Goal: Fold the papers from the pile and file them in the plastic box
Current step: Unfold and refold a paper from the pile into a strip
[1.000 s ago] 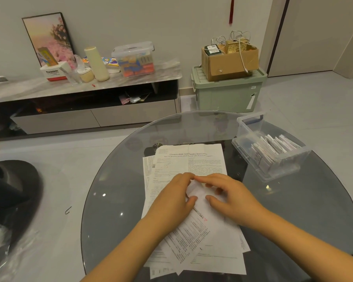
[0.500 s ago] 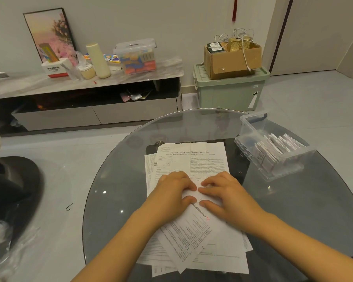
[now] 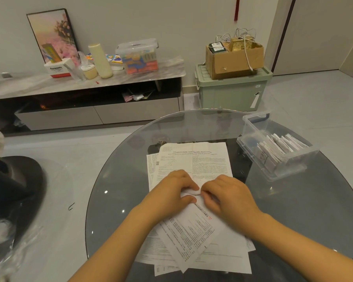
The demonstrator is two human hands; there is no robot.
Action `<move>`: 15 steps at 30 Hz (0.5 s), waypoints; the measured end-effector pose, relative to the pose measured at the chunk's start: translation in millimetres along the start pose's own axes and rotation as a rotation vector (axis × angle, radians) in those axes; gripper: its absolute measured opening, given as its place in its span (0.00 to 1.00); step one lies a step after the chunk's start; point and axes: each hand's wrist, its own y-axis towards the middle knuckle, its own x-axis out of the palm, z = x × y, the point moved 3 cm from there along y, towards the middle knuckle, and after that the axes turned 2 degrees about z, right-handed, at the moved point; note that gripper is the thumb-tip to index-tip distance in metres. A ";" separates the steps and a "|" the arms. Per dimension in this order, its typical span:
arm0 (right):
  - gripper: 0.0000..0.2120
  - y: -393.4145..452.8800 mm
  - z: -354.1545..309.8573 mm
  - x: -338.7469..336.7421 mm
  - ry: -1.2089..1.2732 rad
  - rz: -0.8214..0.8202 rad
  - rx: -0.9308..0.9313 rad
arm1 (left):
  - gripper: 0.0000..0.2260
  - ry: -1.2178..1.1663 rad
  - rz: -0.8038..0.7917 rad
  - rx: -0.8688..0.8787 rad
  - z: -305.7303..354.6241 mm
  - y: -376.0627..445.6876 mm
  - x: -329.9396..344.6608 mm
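A loose pile of printed papers (image 3: 194, 159) lies in the middle of the round glass table (image 3: 324, 216). On top of it a slanted sheet with dense print (image 3: 189, 235) has its far end curled over. My left hand (image 3: 171, 192) and my right hand (image 3: 228, 196) meet at that curled end, fingertips pinching the paper between them. A clear plastic box (image 3: 253, 123) stands at the table's right, with several folded papers (image 3: 277, 147) standing upright inside it.
Beyond the table a low TV cabinet (image 3: 90, 86) carries a lidded clear box, a cream bottle and a framed picture. A green storage bin (image 3: 232, 92) with a cardboard box on top stands on the floor. A dark stool (image 3: 14, 186) is at left.
Both hands slid together along the top sheet and rolled its far end over toward me. The view shifted slightly downward and closer.
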 end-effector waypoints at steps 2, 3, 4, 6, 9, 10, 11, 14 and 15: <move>0.12 1.4 3.7 -3.1 0.066 0.008 0.085 | 0.08 -0.016 0.064 -0.009 0.7 0.9 -0.8; 0.10 1.7 5.0 -4.9 0.104 0.005 0.127 | 0.06 -0.034 0.104 -0.017 1.5 1.4 -2.1; 0.08 1.8 6.2 -7.4 0.147 -0.011 0.169 | 0.04 -0.060 0.143 -0.026 3.3 1.7 -4.1; 0.04 2.4 9.5 -10.7 0.237 -0.051 0.229 | 0.04 -0.129 0.209 -0.048 7.9 1.7 -7.8; 0.03 2.1 10.1 -18.2 0.299 -0.059 0.245 | 0.05 -0.163 0.245 -0.097 16.0 -0.7 -11.0; 0.03 2.0 10.8 -21.5 0.309 -0.043 0.239 | 0.04 -0.146 0.245 -0.098 19.2 -0.4 -11.8; 0.03 2.8 11.4 -24.5 0.316 -0.026 0.229 | 0.04 -0.126 0.244 -0.097 22.5 0.1 -12.4; 0.04 4.1 12.5 -35.5 0.307 0.005 0.184 | 0.04 -0.068 0.235 -0.084 36.6 1.3 -15.7; 0.03 5.3 13.9 -41.0 0.296 0.004 0.180 | 0.05 -0.043 0.234 -0.076 42.6 3.6 -17.4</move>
